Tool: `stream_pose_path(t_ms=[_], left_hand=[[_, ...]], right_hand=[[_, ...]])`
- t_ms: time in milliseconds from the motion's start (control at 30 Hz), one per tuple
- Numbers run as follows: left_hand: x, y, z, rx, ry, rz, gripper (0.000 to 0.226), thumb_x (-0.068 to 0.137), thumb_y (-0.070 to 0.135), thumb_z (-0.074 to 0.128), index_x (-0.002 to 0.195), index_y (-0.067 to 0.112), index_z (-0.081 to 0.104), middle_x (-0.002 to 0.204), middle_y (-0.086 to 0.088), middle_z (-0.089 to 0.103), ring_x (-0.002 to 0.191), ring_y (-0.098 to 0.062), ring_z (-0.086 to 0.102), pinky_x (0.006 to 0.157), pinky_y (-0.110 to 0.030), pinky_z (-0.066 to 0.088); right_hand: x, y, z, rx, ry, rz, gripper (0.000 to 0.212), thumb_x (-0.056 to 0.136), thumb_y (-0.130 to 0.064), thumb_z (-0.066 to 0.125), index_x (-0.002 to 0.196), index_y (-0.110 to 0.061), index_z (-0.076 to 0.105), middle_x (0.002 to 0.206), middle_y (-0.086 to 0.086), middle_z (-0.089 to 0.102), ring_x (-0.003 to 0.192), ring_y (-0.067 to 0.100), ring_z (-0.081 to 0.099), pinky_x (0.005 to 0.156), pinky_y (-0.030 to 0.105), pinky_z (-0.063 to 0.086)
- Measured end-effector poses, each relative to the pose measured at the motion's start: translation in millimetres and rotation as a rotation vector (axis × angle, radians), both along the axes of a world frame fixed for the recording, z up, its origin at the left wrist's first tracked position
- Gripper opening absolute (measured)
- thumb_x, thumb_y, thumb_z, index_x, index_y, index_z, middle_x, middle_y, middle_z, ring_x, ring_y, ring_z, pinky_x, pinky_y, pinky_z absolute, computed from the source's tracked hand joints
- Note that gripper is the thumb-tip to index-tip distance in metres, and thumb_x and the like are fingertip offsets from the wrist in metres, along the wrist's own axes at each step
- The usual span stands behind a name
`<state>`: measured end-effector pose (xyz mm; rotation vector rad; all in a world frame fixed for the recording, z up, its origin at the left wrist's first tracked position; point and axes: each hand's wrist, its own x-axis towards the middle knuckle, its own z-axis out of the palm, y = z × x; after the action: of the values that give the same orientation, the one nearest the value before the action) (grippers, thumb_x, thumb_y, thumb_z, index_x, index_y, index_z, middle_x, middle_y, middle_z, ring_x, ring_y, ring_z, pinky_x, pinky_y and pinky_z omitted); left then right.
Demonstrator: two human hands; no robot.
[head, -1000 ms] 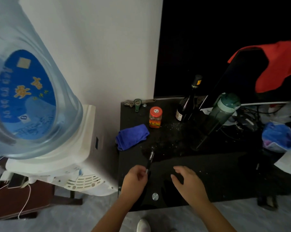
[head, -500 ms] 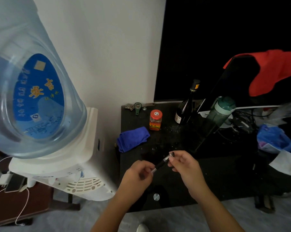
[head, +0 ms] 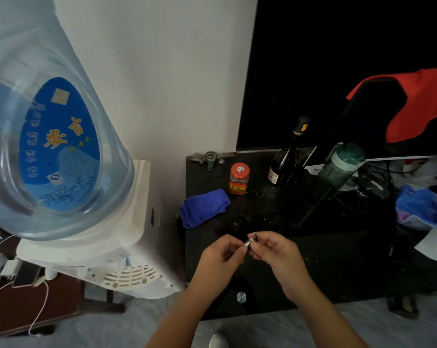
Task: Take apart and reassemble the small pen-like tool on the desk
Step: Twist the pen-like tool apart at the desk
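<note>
The small pen-like tool (head: 250,242) is dark with a silver section and hangs above the near part of the black desk (head: 338,262). My left hand (head: 220,257) pinches its lower end, which the fingers hide. My right hand (head: 277,249) pinches its upper end, where a short dark tip sticks out. The two hands are close together, fingertips almost meeting around the tool.
On the desk lie a folded blue cloth (head: 203,207), a red-lidded jar (head: 239,178), a dark bottle (head: 286,159), a green flask (head: 341,165) and a bottle opener (head: 210,159). A water dispenser (head: 92,247) with its big bottle stands left. Cables and bags clutter the right.
My left hand lifted the tool off the desk. My right hand came in and took its upper end. Both hands have since closed in, covering most of the tool.
</note>
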<state>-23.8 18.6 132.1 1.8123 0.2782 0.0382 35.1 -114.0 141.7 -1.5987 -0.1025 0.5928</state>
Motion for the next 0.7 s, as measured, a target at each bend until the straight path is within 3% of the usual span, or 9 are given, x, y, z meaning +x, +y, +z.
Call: stream_pose_path(t_ms=[233,400,500,567,700], left_hand=[[-1,0,-10,0.016,-0.031,0.08,0.018,0.083,0.015,0.06,0.077,0.032,0.064,0.058,0.02,0.062,0.053,-0.001,0.053,0.053,-0.013,0.042],[-2,3,-15,-0.011,-0.054,0.1,0.029,0.083,0.011,0.06,0.079,0.04,0.064,0.075,0.029,0.068,0.072,0.002,0.064,0.069,-0.009,0.049],[-5,6,-20,-0.025,-0.046,0.124,0.024,0.084,0.013,0.06,0.082,0.037,0.066,0.081,0.024,0.07,0.079,0.001,0.066,0.073,-0.009,0.049],[-8,8,-26,0.047,0.003,0.143,0.021,0.085,0.02,0.059,0.082,0.041,0.061,0.078,0.013,0.07,0.073,0.0,0.063,0.068,-0.01,0.048],[-15,16,-41,0.084,0.196,0.264,0.016,0.084,0.029,0.059,0.077,0.039,0.048,0.071,0.003,0.064,0.066,-0.01,0.059,0.069,-0.028,0.05]], right_hand=[[2,9,-7,-0.014,0.028,-0.002,0.023,0.082,0.001,0.057,0.082,-0.02,0.067,0.088,0.003,0.069,0.08,0.007,0.066,0.063,0.018,0.053],[5,13,-11,-0.021,0.006,0.044,0.024,0.081,0.003,0.057,0.083,-0.018,0.067,0.085,0.002,0.068,0.074,0.001,0.066,0.065,0.015,0.054],[7,17,-13,-0.046,-0.013,0.098,0.024,0.08,0.003,0.058,0.083,-0.02,0.066,0.085,0.001,0.068,0.076,0.003,0.066,0.067,0.016,0.055],[9,20,-16,-0.04,0.012,0.107,0.023,0.08,0.002,0.058,0.085,-0.019,0.066,0.086,0.002,0.068,0.075,0.004,0.067,0.066,0.015,0.054],[16,23,-31,-0.096,0.05,0.025,0.02,0.083,-0.004,0.057,0.095,-0.018,0.064,0.087,-0.001,0.066,0.08,0.009,0.063,0.063,0.018,0.051]])
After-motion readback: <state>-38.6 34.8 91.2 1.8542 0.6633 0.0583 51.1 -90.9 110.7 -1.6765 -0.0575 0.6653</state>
